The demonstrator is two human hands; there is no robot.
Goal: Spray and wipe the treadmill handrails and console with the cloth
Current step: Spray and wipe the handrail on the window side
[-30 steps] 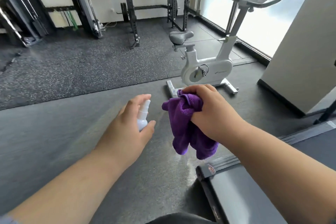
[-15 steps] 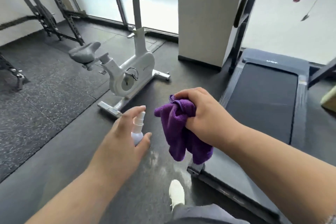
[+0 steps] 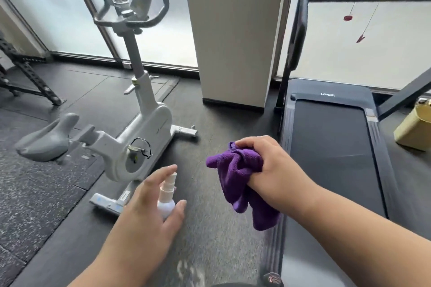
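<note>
Left hand [image 3: 149,212] grips spray bottle [image 3: 167,200]; right hand [image 3: 268,170] bunches cloth [image 3: 235,179]. We aim nozzle into cloth, not treadmill [image 3: 331,147] console.

The dark floor [image 3: 210,240] carries a white exercise bike [image 3: 140,128] at left, a treadmill [image 3: 331,147] at right, a pale pillar [image 3: 233,53] between them, a black rack [image 3: 28,77] far left, and a yellowish box [image 3: 415,128] beside the treadmill.

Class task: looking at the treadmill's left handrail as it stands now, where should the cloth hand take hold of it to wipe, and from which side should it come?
Probably the padded dark upper stretch of the left handrail, approached from the belt side. The rail rises steeply with open space around it there, so the right hand could wrap the purple cloth around it and slide along.
</note>
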